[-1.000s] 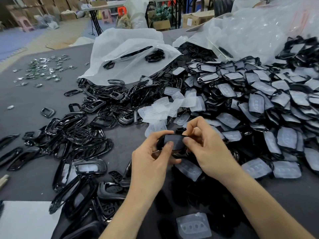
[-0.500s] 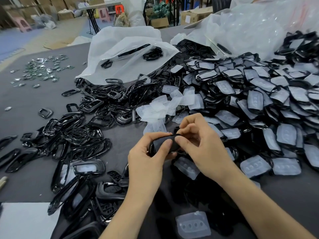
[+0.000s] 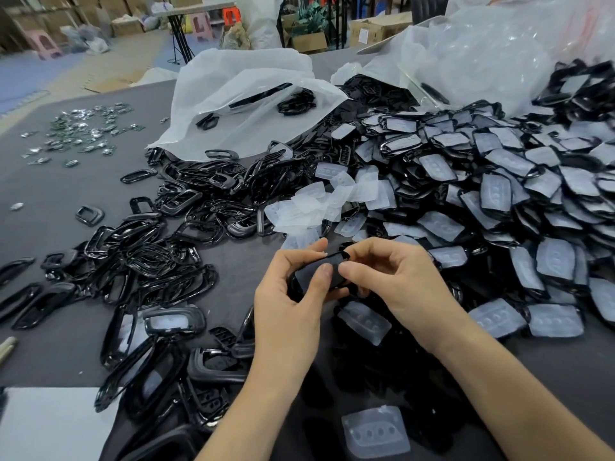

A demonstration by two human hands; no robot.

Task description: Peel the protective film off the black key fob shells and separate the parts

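A black key fob shell [image 3: 317, 272] is held above the table between both hands. My left hand [image 3: 293, 294] grips its left end, thumb pressed on the top face. My right hand [image 3: 392, 277] pinches its right end with thumb and forefinger. A big heap of film-covered black shells [image 3: 499, 201] spreads across the right of the table. Peeled clear films [image 3: 319, 207] lie in a small pile just beyond my hands. Black frames [image 3: 149, 254] are scattered to the left.
A white plastic bag [image 3: 239, 104] with a few black parts lies at the back centre, and clear bags [image 3: 482, 54] at the back right. Small metal pieces [image 3: 83, 134] litter the far left. Loose films [image 3: 374, 430] lie near the front. A white sheet [image 3: 50, 424] sits front left.
The shell has tilted and risen slightly in my hands. My right fingers have shifted along its right end; the pale film face seen earlier no longer shows.
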